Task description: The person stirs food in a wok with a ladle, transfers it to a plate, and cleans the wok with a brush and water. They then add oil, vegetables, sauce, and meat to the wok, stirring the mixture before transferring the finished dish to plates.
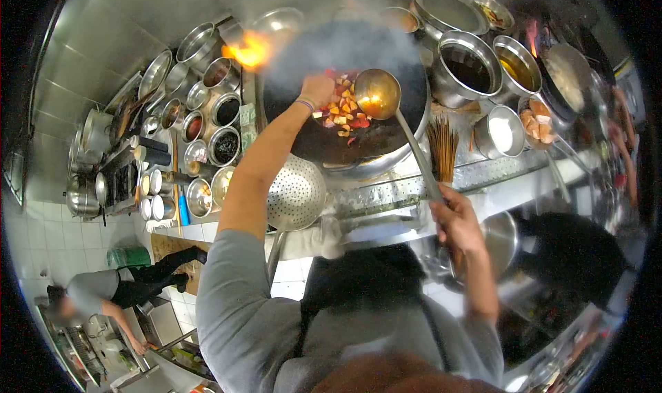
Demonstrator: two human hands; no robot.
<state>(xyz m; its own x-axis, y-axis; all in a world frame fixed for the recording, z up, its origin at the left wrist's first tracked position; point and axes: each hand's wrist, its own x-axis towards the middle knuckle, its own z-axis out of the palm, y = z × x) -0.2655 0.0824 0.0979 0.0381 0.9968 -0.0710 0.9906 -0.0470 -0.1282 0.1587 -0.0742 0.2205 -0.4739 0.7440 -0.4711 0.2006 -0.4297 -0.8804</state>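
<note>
My right hand [456, 220] is wrapped round the long handle of a metal ladle [378, 98]. The ladle's bowl sits over the wok [324, 148], with orange-brown liquid glinting in it. Beside the bowl lie chopped red, orange and pale pieces of food [343, 112], some of them on the dark wok surface. My left hand [318, 91] reaches over the wok at the left side of these pieces, a band at its wrist. Smoke and the angle hide its fingers, so I cannot tell what it grips.
Flame [248, 49] flares at the wok's upper left. A perforated strainer [296, 193] lies under my left forearm; a bamboo brush [443, 145] stands right of the wok. Seasoning containers line the left, and a pot of dark liquid [469, 65] stands right. Another person [103, 293] works at lower left.
</note>
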